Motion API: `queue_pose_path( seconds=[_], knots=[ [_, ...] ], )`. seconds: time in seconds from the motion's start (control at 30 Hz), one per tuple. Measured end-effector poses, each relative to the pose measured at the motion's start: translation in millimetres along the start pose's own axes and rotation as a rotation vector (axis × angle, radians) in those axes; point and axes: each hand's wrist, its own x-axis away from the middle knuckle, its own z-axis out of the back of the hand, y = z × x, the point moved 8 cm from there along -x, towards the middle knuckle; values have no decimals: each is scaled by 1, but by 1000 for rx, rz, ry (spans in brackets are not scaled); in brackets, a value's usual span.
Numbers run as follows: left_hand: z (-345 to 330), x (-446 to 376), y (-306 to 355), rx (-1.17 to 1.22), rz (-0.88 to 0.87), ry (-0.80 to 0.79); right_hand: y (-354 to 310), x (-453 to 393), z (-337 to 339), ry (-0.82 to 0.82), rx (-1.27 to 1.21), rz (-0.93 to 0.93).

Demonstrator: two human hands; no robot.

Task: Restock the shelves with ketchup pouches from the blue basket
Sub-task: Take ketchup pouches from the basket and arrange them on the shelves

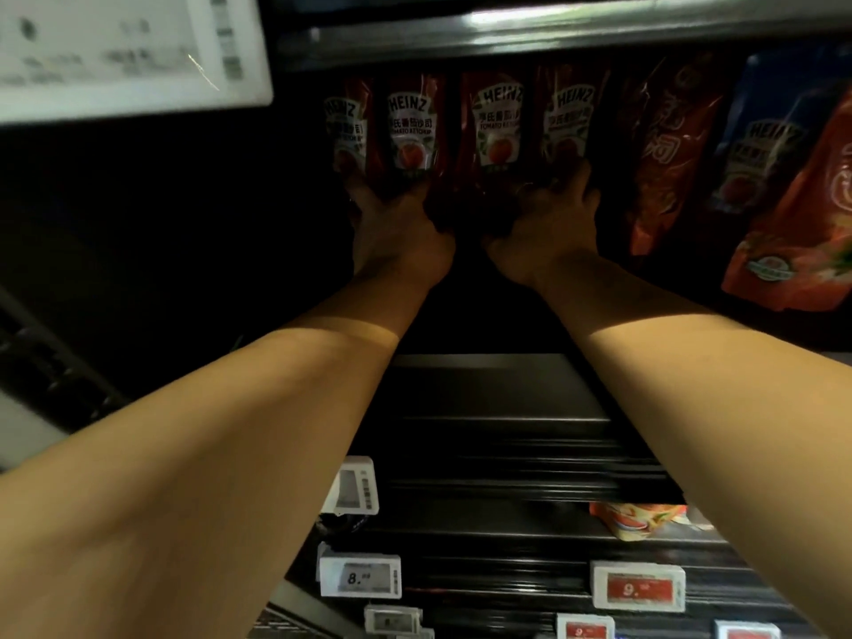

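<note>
Both arms outstretched, left grip (396,223) and right grip (548,219) curled.

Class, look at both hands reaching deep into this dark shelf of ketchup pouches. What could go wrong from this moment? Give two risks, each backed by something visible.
1. Both the left hand and the right hand press at the bases of the upright ketchup pouches; a push there might tip the row over.
2. The orange pouches beside them already lean, so the right forearm might knock them forward off the shelf.
</note>
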Motion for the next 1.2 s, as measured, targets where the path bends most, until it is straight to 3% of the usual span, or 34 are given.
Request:
queue_pose_path(
  seconds=[0.2, 0.4, 0.53, 0.63, 0.73, 0.9, 1.0, 1.2],
  knots=[
    [20, 6, -13, 5, 53, 140, 4, 16, 16, 81, -95, 24],
    [31, 27, -26, 353, 11, 94, 17, 52, 37, 150, -287, -2],
    [38, 49, -40, 506, 75, 80, 42, 76, 49, 183, -488, -133],
    [49, 73, -46, 571, 127, 108, 58, 97, 58, 154, -457, -204],
    [61, 112, -46, 554, 204, 102, 64, 120, 58, 17, -383, -175],
    [84, 178, -40, 386, 291, 50, 78, 150, 81, -70, -319, -116],
    [94, 215, -36, 411, 296, 13, 93, 173, 97, -67, -466, -153],
    [103, 318, -48, 523, 328, 14, 107, 245, 117, -62, -470, 134]
  ],
)
